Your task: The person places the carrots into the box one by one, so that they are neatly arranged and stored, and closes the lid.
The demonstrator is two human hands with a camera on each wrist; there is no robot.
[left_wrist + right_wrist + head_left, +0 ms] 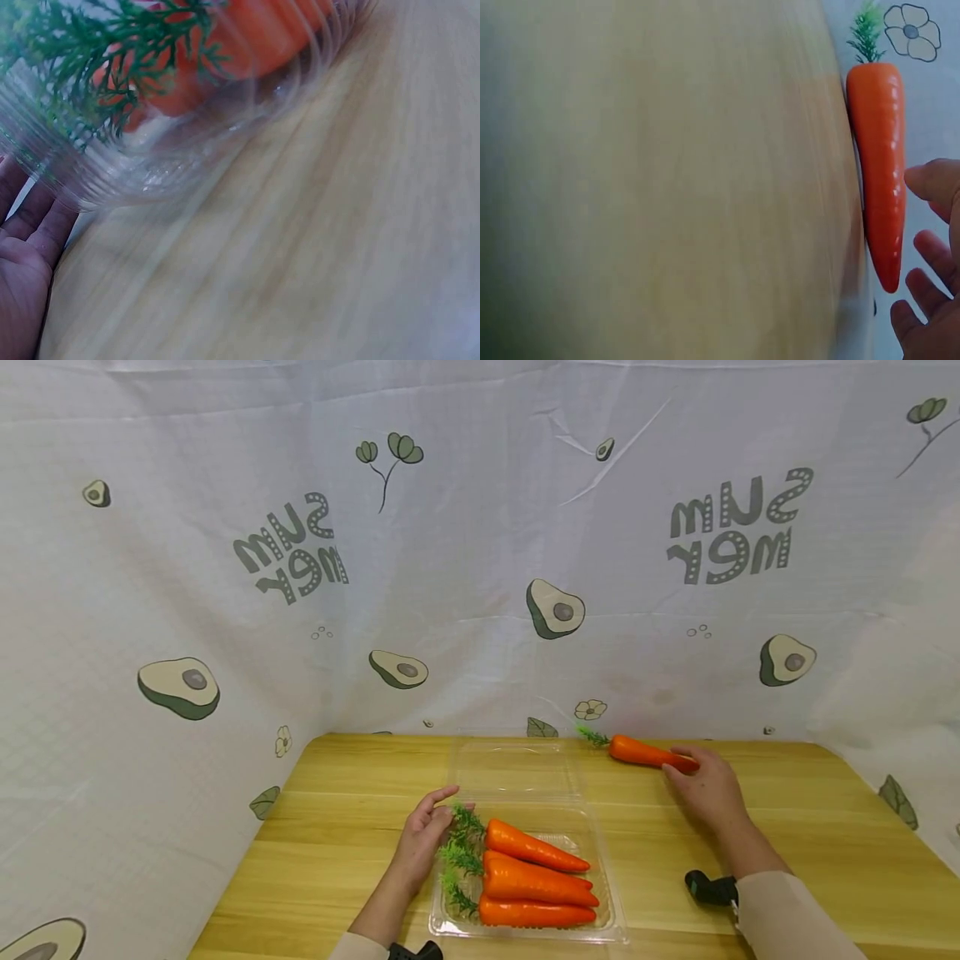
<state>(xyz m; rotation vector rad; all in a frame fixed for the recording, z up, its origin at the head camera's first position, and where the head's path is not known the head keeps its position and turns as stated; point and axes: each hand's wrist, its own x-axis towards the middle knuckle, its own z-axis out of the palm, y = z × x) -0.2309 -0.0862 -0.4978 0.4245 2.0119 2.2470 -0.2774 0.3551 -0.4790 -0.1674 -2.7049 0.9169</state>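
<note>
Three orange plastic carrots with green tops [534, 877] already lie side by side in the clear plastic clamshell tray [607, 920] in front of you, its lid [516, 768] folded open and lying flat behind it on the light wooden surface [810, 827]. Your left hand [423, 835] rests against the tray's left end by the green tops, fingers straight and relaxed, steadying rather than gripping it; the left wrist view shows those fingers [34, 225] lying along the ribbed wall. The fourth orange carrot [648, 752] is outside the tray, lying at the far edge of the surface near the avocado-print backdrop cloth [480, 568]. Your right hand [708, 789] is at its pointed tip, the grip apart: the right wrist view shows the fingers [930, 180] spread just beside the carrot, not closed round it. So, judging by this, three are packed, and one remains to pick up and lay in.
</note>
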